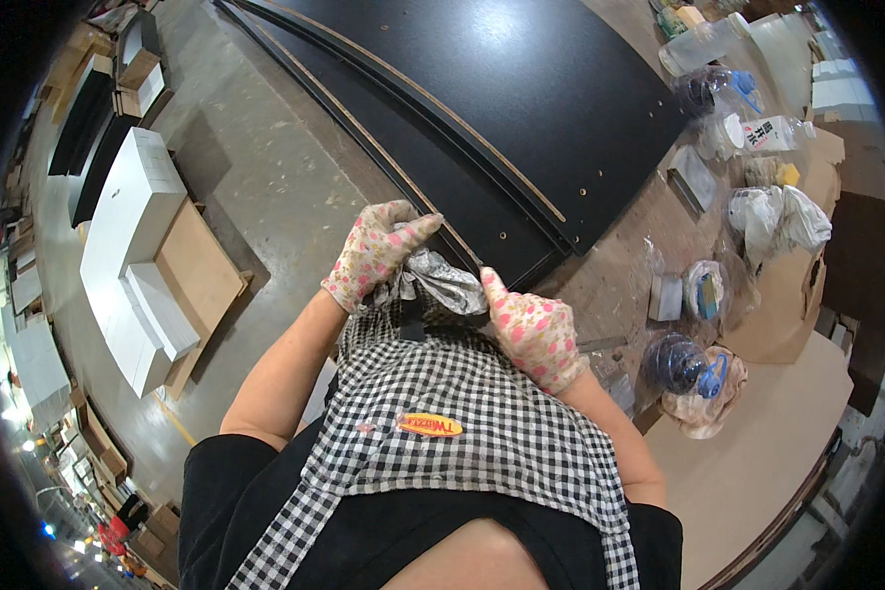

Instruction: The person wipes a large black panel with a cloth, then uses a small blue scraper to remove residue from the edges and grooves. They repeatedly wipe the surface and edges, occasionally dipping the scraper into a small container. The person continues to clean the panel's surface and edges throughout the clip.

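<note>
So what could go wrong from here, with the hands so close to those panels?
The bunched grey cloth by the gloved left hand might snag on the edge of the black panels. The gloved right hand has a fingertip close to that edge, so a shifting panel could pinch it. A plastic jug with a blue handle sits near a panel corner and might get knocked.

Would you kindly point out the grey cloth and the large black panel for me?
Grey cloth (449, 282): head view, on its crumpled middle.
Large black panel (546, 108): head view, on its flat upper face.
</note>
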### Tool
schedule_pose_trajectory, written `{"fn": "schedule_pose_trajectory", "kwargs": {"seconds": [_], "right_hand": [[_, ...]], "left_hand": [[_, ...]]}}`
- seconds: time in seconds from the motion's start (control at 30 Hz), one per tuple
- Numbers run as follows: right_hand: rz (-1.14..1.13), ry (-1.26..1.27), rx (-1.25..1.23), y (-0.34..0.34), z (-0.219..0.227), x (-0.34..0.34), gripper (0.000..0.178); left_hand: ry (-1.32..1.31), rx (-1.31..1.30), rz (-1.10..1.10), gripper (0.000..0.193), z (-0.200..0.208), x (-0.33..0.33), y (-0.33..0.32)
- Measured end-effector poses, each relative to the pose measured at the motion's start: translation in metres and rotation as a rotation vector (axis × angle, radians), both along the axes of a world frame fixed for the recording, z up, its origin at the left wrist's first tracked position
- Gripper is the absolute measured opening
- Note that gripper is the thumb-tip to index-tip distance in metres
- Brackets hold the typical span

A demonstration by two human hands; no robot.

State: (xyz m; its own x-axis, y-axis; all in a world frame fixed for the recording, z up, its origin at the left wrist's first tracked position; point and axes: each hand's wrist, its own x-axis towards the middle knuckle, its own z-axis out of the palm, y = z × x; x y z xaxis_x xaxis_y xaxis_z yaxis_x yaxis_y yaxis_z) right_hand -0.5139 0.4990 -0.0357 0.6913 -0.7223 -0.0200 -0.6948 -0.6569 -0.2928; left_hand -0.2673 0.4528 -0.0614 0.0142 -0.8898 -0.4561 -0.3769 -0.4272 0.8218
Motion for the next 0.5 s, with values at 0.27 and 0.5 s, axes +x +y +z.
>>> {"fn": "schedule_pose_trajectory", "kwargs": {"seconds": [0.27,0.5], "right_hand": [[0.144,0.233,-0.112,0.005,0.015,0.013,0.053],[0.133,0.206,-0.081,0.01,0.005,0.001,0.057]], "left_hand": [[0.104,-0.02,0.046,0.04,-0.002,-0.003,-0.002],[0.129,0.002,0.06,0.039,-0.002,-0.002,-0.004]]}}
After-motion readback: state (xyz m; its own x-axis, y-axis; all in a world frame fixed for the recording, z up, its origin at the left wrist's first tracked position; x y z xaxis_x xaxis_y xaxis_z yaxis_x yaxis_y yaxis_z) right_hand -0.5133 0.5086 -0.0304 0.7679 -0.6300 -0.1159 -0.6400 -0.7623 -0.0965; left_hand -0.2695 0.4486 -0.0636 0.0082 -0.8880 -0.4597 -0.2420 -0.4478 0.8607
